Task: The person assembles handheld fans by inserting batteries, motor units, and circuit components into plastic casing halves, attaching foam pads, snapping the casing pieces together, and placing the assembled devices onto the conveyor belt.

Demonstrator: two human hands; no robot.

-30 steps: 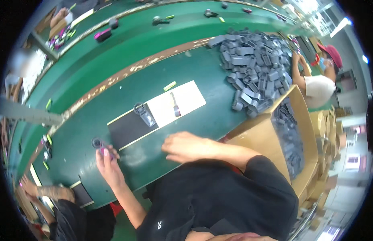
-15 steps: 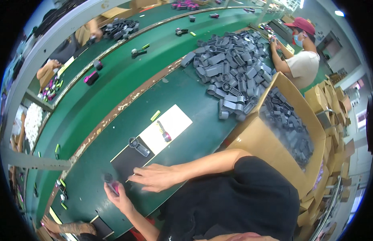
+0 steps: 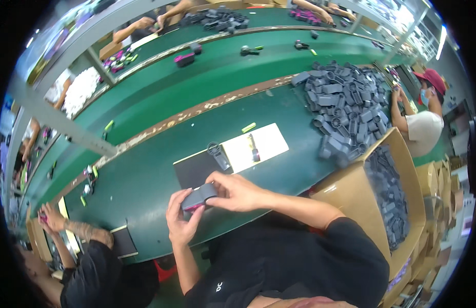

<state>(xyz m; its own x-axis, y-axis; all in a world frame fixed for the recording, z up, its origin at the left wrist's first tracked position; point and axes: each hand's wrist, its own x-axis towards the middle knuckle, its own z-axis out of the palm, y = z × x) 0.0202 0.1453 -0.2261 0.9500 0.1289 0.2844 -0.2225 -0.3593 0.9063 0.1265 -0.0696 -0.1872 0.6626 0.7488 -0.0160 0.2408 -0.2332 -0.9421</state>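
My left hand (image 3: 182, 219) and my right hand (image 3: 239, 193) are closed on one grey plastic housing (image 3: 201, 195), which has a magenta part on its underside. They hold it over the near edge of the green table, just in front of a black mat (image 3: 193, 170). Another grey housing (image 3: 218, 156) with a round spoked end lies where the mat meets a white sheet (image 3: 271, 142). On that sheet rests a small dark and yellow piece (image 3: 254, 149). A yellow-green strip (image 3: 249, 127) sits just beyond it.
Grey housings are heaped in a pile (image 3: 345, 102) at the far right, beside a cardboard box (image 3: 340, 192) holding more. Beyond the table runs a green conveyor (image 3: 217, 69) carrying scattered parts. A co-worker's tattooed arm (image 3: 89, 231) is at left; a person in a red cap (image 3: 430, 82) works at right.
My right hand has left the mat's edge and joined my left hand at the grey and magenta piece. That piece is now raised between both hands. The view has turned toward the left.
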